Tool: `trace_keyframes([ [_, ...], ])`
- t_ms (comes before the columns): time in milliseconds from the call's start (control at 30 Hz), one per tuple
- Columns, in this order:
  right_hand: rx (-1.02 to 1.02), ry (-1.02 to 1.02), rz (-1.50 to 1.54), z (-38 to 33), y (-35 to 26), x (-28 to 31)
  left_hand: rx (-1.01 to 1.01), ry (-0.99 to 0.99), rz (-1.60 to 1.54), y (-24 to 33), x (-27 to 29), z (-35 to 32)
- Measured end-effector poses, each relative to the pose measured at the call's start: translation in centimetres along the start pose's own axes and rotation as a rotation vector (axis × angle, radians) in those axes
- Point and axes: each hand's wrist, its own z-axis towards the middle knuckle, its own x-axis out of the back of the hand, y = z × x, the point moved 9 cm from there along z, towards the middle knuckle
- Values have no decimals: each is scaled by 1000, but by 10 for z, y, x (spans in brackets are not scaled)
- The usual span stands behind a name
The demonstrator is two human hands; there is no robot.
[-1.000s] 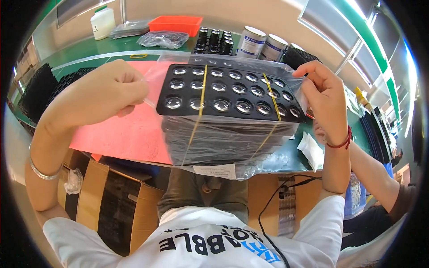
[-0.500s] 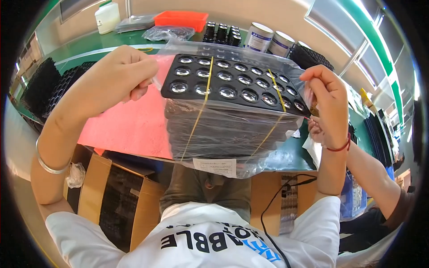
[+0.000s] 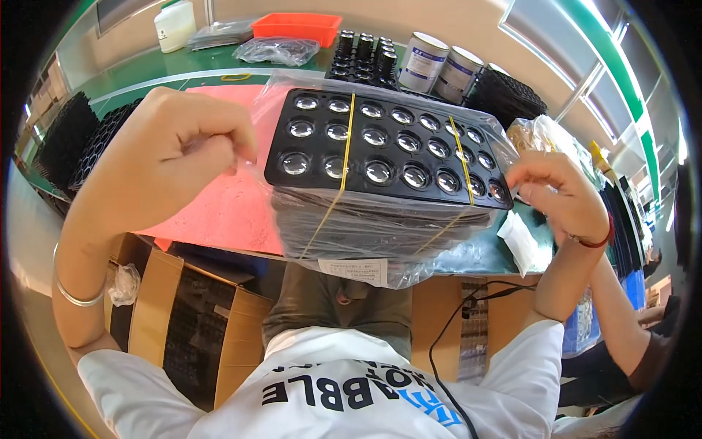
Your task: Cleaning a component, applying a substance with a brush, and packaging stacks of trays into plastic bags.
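Note:
A tall stack of black trays (image 3: 395, 186) stands at the table's front edge, the top tray holding rows of round clear lenses (image 3: 376, 134). Two yellow rubber bands (image 3: 344, 168) run over the stack. Around its sides sits a clear plastic bag (image 3: 380, 219), its mouth gathered near the top tray, with a white label (image 3: 353, 271) low on the front. My left hand (image 3: 183, 154) is closed in a pinch on the bag's edge at the left. On the right, my right hand (image 3: 559, 192) pinches the opposite edge by the tray's corner.
A pink foam sheet (image 3: 212, 212) lies under the left side. Behind stand an orange bin (image 3: 296, 31), black trays of cylinders (image 3: 362, 62) and white cans (image 3: 423, 62). A white packet (image 3: 518, 241) lies at right. Another person's arm (image 3: 618, 314) reaches in; cartons (image 3: 194, 329) stand below.
My right hand has moved lower and outward to the right, and my left hand slightly down. The bag's edges are lower, so more of the top tray shows.

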Motion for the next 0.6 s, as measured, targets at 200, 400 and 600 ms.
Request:
trace_keyframes([
  [200,3,-199,140,-2,6,-9,70,-240,-148,4,-6,-3],
  [400,238,21,628,-1,16,14,-130,80,-419,-23,4,2],
  [600,64,336,614,11,15,24,114,196,-386,-24,8,13],
])
